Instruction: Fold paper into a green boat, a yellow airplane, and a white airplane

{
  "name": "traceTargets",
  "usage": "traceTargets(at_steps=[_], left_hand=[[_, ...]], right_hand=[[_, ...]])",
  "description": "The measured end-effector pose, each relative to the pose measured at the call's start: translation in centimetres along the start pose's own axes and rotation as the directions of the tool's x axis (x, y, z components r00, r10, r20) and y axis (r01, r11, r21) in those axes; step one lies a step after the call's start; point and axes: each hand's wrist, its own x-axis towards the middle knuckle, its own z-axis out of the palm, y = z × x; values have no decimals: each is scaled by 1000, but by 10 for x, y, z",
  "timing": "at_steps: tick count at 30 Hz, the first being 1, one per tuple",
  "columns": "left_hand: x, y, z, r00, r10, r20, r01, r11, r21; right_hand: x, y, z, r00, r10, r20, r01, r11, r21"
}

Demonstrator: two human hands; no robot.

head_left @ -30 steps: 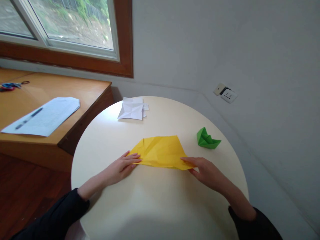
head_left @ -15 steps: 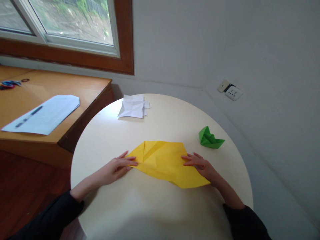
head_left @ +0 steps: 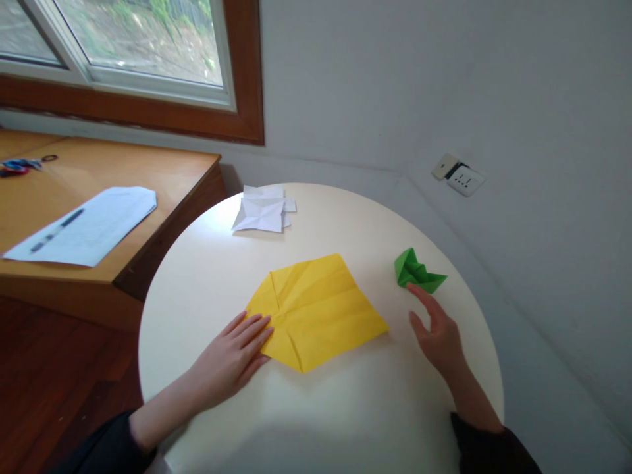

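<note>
Yellow paper [head_left: 320, 306], creased, spread mid-bench [head_left: 197, 263] | left hand [head_left: 241, 352]: grip flat and unclenched on its left corner, likely pinning it | right hand [head_left: 437, 332]: grip parted, empty, fingertip by the green folded paper [head_left: 412, 268] at right; contact hard to tell!

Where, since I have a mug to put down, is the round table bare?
The round table has room on its near side, between the left hand and right hand, short of the yellow paper. Another patch lies beyond that, between the white papers and green folded paper. Crowded: left hand on yellow paper; right hand at green.
</note>
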Motion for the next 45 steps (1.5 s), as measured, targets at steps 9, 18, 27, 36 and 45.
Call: traceTargets(at_steps=[9,18,27,36,45], left_hand=[[27,13,-34,997,67,-49,-70,996,-59],[25,-65,-21,989,115,96,-121,991,59],[41,-54,-11,994,80,-71,-91,983,-161],[50,-40,4,963,-249,-100,222,949,-224],[45,-21,8,915,-295,-274,320,946,49]], right_hand=[[-42,-116,28,802,-516,301,535,844,23],[-56,-113,78,760,-483,435,548,836,-29],[-50,-92,76,893,-372,253,340,926,162],[-41,-74,81,988,-77,133,65,994,91],[-42,-78,79,953,-277,125,297,934,-199]])
